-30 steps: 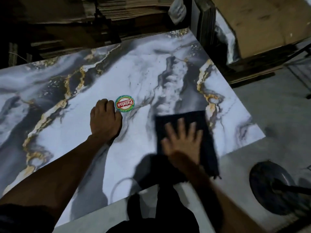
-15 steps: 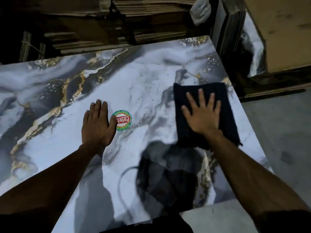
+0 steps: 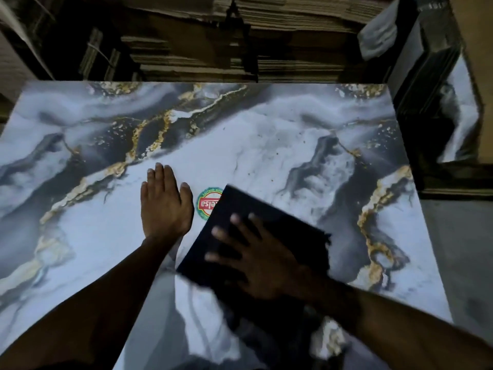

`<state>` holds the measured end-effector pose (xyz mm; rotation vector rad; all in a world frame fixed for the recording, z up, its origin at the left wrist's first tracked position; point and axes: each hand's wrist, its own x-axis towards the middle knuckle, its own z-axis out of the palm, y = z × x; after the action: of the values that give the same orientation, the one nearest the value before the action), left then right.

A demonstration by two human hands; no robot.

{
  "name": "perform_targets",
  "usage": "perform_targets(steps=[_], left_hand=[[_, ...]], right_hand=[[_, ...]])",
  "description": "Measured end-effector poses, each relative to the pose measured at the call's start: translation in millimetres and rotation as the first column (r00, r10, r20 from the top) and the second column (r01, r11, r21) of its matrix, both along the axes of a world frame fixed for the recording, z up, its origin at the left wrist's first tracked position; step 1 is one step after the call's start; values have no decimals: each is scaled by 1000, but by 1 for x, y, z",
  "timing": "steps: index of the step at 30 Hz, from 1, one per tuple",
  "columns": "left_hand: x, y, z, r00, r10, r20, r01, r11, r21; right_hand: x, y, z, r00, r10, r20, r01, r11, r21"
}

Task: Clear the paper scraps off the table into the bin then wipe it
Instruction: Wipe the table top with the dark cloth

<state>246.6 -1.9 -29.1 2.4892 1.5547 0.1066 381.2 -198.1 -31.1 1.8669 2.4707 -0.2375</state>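
Both our hands are on the table (image 3: 80, 231): our right hand (image 3: 266, 260) lies flat, fingers spread, pressing the dark cloth (image 3: 282, 225), and our left hand (image 3: 165, 206) rests open, palm down, gripping nothing. Half a second ago the cloth was out by the right edge; now we have swept it back toward the middle, its corner overlapping the round sticker (image 3: 206, 202) beside our left thumb. No paper scraps or bin show, so we judge wiping is well underway, with fine specks (image 3: 277, 148) farther up left to reach.
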Motion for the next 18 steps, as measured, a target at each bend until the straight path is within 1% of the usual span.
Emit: perform_targets(steps=[2, 3, 6, 8, 9, 10, 11, 13, 14, 16, 18], left_hand=[[-1, 0, 2, 1000, -18, -8, 18, 1000, 14], [-2, 1, 0, 999, -34, -18, 34, 999, 18], [-2, 0, 1, 998, -47, -44, 48, 998, 26], [-1, 0, 1, 998, -42, -42, 43, 999, 25], [0, 0, 1, 998, -41, -39, 42, 999, 25], [0, 0, 1, 999, -37, -38, 38, 999, 23], [0, 0, 1, 999, -32, -40, 33, 999, 23], [3, -1, 1, 999, -14, -43, 14, 1000, 2], [3, -1, 1, 999, 2, -42, -2, 1000, -11], [4, 0, 2, 999, 23, -42, -24, 999, -31], [4, 0, 3, 999, 12, -34, -13, 999, -32]], right_hand=[[46, 41, 4, 989, -150, 12, 150, 989, -4], [71, 63, 6, 968, -247, 50, 248, 969, -17], [134, 112, 13, 870, -471, 146, 485, 871, -81], [144, 122, 15, 823, -553, 132, 567, 816, -114], [134, 118, 15, 817, -565, 117, 576, 811, -104], [116, 108, 13, 834, -543, 102, 550, 833, -63], [92, 93, 12, 877, -474, 77, 476, 879, -25], [40, 49, 10, 961, -274, 29, 274, 962, 2], [22, 31, 11, 982, -190, 18, 191, 982, -11], [16, 21, 13, 996, -89, 4, 89, 996, -21], [33, 42, 12, 998, -60, 20, 59, 998, 16]])
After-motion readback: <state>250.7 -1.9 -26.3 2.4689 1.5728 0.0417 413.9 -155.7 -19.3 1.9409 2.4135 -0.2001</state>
